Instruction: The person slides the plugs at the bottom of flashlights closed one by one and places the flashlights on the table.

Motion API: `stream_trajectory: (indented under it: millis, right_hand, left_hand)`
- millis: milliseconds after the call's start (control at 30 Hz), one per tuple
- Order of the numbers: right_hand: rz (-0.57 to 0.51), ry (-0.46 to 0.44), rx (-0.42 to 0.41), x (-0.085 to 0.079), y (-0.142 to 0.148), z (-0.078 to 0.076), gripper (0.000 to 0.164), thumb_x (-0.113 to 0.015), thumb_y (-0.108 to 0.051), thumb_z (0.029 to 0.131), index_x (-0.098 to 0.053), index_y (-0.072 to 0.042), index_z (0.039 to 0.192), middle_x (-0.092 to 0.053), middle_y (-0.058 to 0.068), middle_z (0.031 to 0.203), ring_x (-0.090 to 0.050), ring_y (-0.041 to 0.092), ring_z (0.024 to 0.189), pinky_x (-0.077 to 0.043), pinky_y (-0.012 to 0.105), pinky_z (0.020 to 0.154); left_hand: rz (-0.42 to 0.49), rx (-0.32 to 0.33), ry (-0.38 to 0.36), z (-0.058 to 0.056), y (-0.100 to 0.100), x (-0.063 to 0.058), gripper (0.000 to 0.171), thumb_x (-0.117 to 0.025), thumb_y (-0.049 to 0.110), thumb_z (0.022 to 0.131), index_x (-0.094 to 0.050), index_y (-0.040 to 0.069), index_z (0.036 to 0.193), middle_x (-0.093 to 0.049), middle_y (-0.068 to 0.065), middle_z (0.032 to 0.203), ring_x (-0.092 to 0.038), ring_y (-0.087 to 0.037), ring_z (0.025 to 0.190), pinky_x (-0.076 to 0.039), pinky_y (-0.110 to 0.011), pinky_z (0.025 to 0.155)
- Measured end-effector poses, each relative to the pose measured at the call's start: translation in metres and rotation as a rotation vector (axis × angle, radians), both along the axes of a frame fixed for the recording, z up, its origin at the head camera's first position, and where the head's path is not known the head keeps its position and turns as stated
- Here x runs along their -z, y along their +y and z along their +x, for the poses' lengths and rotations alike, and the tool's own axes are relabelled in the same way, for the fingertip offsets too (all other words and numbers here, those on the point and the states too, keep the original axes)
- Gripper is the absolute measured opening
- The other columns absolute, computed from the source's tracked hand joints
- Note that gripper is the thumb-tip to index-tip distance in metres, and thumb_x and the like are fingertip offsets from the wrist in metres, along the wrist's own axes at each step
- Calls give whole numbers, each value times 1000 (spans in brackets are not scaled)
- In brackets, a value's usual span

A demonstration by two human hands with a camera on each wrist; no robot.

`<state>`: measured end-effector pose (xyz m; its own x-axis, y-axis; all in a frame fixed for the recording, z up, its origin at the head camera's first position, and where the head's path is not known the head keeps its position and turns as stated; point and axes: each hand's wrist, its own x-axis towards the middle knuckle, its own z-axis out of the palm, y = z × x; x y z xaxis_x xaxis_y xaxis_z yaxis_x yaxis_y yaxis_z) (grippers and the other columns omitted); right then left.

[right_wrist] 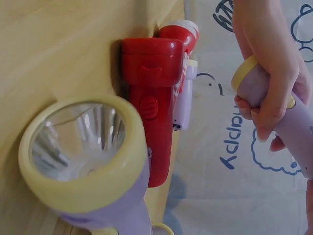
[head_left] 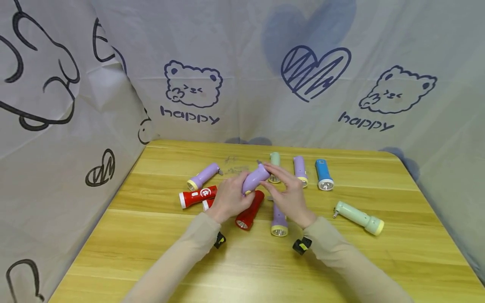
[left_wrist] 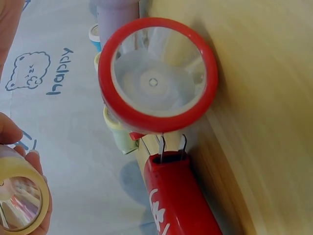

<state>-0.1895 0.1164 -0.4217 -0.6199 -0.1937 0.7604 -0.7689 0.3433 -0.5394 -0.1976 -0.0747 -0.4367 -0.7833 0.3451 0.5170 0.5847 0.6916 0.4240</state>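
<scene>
Above the middle of the table, a purple flashlight is held between both hands. My left hand grips it near its yellow-rimmed head, fingers wrapped round the body, as the right wrist view shows. With fingertips and thumb, my right hand holds the tail end, where a small grey plug sticks out. Below the hands lie a red flashlight and another purple flashlight. In the left wrist view, the held flashlight's lens faces the camera.
Left lie a purple flashlight and a red one, with another red one partly hidden by my left hand. Behind stand green, purple and blue ones; a green one lies right. Cloth walls border the table.
</scene>
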Motion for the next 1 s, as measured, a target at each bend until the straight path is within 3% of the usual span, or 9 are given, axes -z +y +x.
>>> stream_trajectory:
  millis: [200, 600, 833, 967, 1000]
  right_hand:
    - [-29, -34, 19, 1, -1, 0, 47, -78, 6, 81, -67, 2, 126, -68, 25, 128, -67, 37, 117, -47, 15, 104]
    - [-92, -121, 71, 0, -6, 1, 43, -80, 3, 80, -71, 0, 122, -72, 19, 121, -70, 33, 113, -51, 12, 95]
    - [-96, -143, 82, 3, -6, 1, 43, -80, 2, 80, -71, 0, 122, -71, 19, 122, -70, 34, 112, -53, 8, 76]
    - [-93, -148, 87, 3, -6, 2, 41, -79, 2, 82, -71, 1, 122, -71, 20, 121, -70, 34, 111, -46, 8, 59]
    - [-91, -150, 89, 3, -6, 3, 40, -79, 3, 82, -71, 1, 121, -71, 20, 122, -74, 32, 102, -43, 8, 55]
  left_hand:
    - [8, -8, 22, 1, 3, 0, 34, -73, 13, 79, -64, 5, 110, -71, -10, 79, -58, -17, 56, -47, -29, 50]
    - [10, -23, -18, 1, 4, 1, 35, -72, 12, 79, -64, 5, 112, -73, -11, 84, -59, -17, 57, -48, -29, 52]
    - [2, -34, -20, 1, 6, 3, 35, -72, 12, 79, -65, 4, 113, -74, -11, 86, -61, -17, 60, -50, -30, 54]
    - [-13, -53, -27, 1, 6, 3, 37, -73, 13, 80, -65, 3, 114, -73, -11, 86, -59, -17, 59, -49, -30, 54]
    - [-13, -58, -28, 1, 6, 2, 37, -73, 13, 79, -65, 3, 114, -73, -12, 85, -59, -18, 59, -49, -30, 53]
